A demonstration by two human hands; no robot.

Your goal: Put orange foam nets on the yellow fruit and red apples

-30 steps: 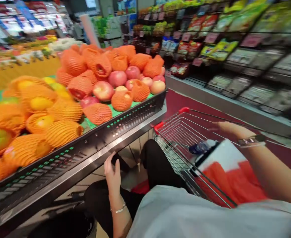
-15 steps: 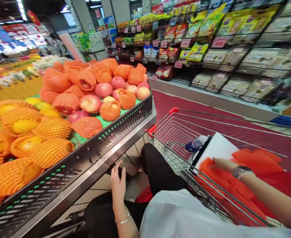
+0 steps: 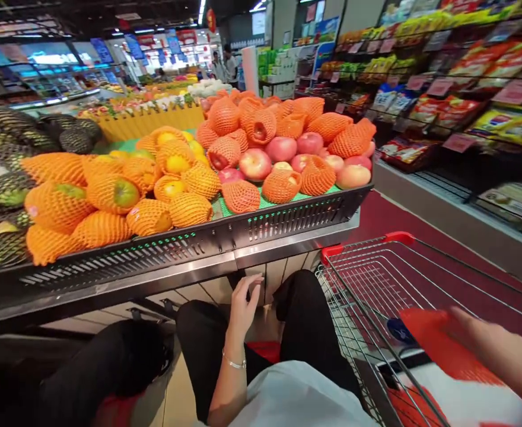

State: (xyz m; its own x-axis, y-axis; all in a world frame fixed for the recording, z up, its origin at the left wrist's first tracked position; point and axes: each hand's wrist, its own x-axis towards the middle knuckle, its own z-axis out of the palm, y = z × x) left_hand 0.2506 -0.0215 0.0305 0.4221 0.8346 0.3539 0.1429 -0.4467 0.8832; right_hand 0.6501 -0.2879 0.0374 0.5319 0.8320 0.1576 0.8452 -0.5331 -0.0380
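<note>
My left hand (image 3: 244, 299) hovers over my lap, below the edge of the fruit stand, with nothing in it and its thumb apart from the fingers. My right hand (image 3: 468, 326), smeared by motion, grips a flat red foam net sleeve (image 3: 439, 335) above the shopping cart (image 3: 368, 284). More red foam net sleeves (image 3: 414, 406) lie in the cart by a white flat item (image 3: 461, 394) and a dark blue object (image 3: 401, 330). On the stand ahead sit red apples (image 3: 255, 164), several wrapped in red foam nets (image 3: 242, 196).
Orange-netted yellow fruit (image 3: 149, 216) and dark-netted fruit (image 3: 5, 190) fill the left of the black display crate (image 3: 229, 234). Another person's dark-trousered leg (image 3: 110, 362) is at my left. Shelves of packaged food (image 3: 439, 110) line the right side.
My right hand has lifted a red foam net sleeve from the pile in the cart. The view has turned left, bringing more fruit and another person's leg into sight.
</note>
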